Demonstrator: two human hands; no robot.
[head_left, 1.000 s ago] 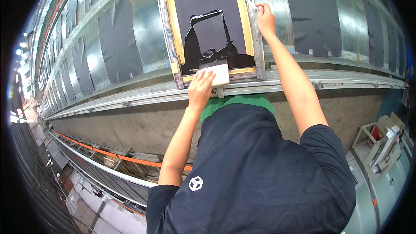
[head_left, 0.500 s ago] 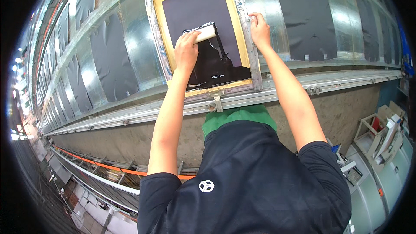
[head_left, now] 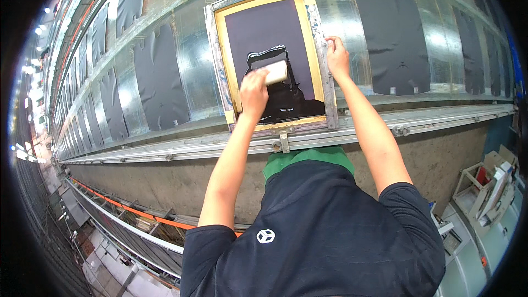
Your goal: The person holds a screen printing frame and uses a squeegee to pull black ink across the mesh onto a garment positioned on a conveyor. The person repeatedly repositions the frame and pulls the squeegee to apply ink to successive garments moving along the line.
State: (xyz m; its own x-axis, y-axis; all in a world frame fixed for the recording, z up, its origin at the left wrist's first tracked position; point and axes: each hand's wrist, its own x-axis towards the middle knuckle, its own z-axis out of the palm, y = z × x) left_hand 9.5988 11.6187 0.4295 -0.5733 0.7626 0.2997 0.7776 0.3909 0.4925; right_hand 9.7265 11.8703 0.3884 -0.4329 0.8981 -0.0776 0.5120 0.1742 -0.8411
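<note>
A screen-printing frame [head_left: 218,67] with a metal rim and yellow tape lies on the long table in front of me. Black ink [head_left: 283,105] pools wet over the near part of its dark mesh [head_left: 264,28], with a glossy ridge at the ink's far edge. My left hand [head_left: 254,94] is closed on a pale squeegee [head_left: 276,73], held over the inked area; whether its blade touches the mesh cannot be told. At the frame's right rail, my right hand [head_left: 338,58] has its fingers curled on the outer edge, thumb side up.
Dark sheets [head_left: 388,38] lie spaced along the shiny table [head_left: 333,0] on both sides of the frame. A metal rail [head_left: 220,142] with clamps runs along the near edge. Behind me at the right stands a cart [head_left: 477,179] with odds and ends.
My left hand has drawn the squeegee back toward me from the ink's far edge, where a wet ridge now shows. My right hand stays on the rail. The whole view has shifted slightly.
</note>
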